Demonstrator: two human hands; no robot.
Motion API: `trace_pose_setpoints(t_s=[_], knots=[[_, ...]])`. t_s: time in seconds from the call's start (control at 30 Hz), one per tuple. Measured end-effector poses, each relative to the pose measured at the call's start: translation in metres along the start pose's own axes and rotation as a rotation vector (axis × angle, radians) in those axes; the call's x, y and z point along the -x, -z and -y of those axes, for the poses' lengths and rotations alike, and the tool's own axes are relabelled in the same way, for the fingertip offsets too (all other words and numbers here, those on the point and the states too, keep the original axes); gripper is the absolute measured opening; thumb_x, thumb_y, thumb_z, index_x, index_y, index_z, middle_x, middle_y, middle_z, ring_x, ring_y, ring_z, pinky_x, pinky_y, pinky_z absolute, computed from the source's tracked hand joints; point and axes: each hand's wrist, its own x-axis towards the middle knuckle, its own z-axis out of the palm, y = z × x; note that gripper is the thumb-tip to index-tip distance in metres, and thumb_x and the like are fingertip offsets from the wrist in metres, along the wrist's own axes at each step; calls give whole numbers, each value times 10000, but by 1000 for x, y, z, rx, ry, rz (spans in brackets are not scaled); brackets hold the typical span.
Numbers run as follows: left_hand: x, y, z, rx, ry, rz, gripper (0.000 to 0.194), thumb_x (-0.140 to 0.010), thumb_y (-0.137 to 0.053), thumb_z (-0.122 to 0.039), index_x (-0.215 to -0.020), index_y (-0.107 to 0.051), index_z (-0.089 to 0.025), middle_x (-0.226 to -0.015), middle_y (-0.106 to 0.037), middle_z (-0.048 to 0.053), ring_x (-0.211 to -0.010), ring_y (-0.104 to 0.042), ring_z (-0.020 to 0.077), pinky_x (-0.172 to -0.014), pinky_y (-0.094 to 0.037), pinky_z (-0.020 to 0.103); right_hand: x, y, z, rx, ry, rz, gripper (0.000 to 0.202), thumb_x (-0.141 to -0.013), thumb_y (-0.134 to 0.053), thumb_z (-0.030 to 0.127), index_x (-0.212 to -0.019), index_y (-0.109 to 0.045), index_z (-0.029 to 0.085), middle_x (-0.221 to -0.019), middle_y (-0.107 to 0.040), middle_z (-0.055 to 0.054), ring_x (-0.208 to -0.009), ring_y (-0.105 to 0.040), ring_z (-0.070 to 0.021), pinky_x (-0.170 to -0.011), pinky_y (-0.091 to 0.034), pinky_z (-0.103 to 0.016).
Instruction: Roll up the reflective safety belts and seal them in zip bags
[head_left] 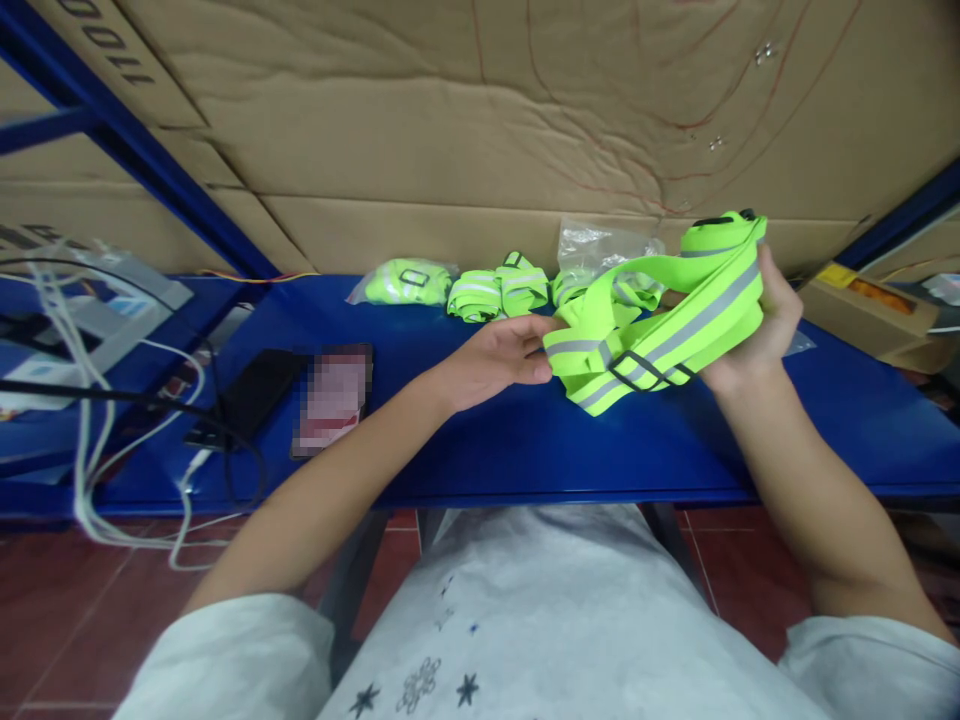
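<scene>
A neon yellow-green reflective strap [697,315] with grey stripes and a black buckle hangs in loose folds above the blue table. My right hand [765,330] is wrapped round its right end, partly hidden by the folds. At its left end, my left hand [506,362] pinches the edge between thumb and fingers. Behind the hands lie two rolled straps [499,290] side by side, and a strap in a clear bag [409,282] rests to their left. Another green strap [637,288] lies partly hidden behind the held one, by a clear plastic bag [600,245].
On the blue table [525,460], a phone [334,400] and a black device [251,395] lie left, near white cables [82,430] and a power strip [135,310]. An open cardboard box [870,310] stands right. Cardboard [420,120] forms the back.
</scene>
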Motion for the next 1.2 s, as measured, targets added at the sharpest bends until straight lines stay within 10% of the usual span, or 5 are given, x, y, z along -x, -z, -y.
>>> trace_pose_setpoints(t_s=[0.33, 0.63, 0.9, 1.07, 1.2], knots=[[-9, -5, 3, -134, -288, -359, 554, -598, -980, -305, -681, -447, -179, -836, -618, -38, -774, -571, 88, -732, -451, 221, 3, -2, -12, 31, 78, 103, 270, -873, -676, 492, -1008, -792, 289, -1249, -773, -6, -1395, -598, -355, -1090, -588, -589], [-3, 0, 14, -704, -414, -501, 358, -777, -741, -108, -691, -407, -203, -680, -391, -41, -587, -360, 94, -562, -267, 264, 4, -4, -15, -35, 45, 103, 221, -877, -702, 429, -979, -769, 244, -1219, -782, -21, -1349, -639, -315, -1124, -584, -506], [-18, 19, 16, -378, -182, -694, 244, -846, -590, -180, -890, -369, -273, -560, -439, -99, -434, -434, 118, -483, -233, 240, 8, -9, -26, -45, -14, 76, 219, -806, -779, 417, -953, -746, 258, -1157, -798, -23, -1253, -700, -330, -1092, -601, -527], [-12, 27, 19, -933, -405, -552, 335, -682, -619, 10, -905, -554, -230, -970, -577, 17, -792, -524, 167, -739, -376, 286, 9, -10, -30, -56, -38, 41, 263, -787, -801, 385, -984, -757, 216, -1123, -803, -57, -1248, -701, -339, -1093, -600, -514], [-9, 24, 18, -1045, -371, -474, 311, -695, -545, 32, -880, -575, -216, -904, -568, 19, -797, -502, 181, -809, -363, 312, 6, -8, -26, -30, 16, 58, 199, -847, -728, 391, -979, -761, 246, -1222, -780, -33, -1291, -677, -308, -1075, -609, -489]])
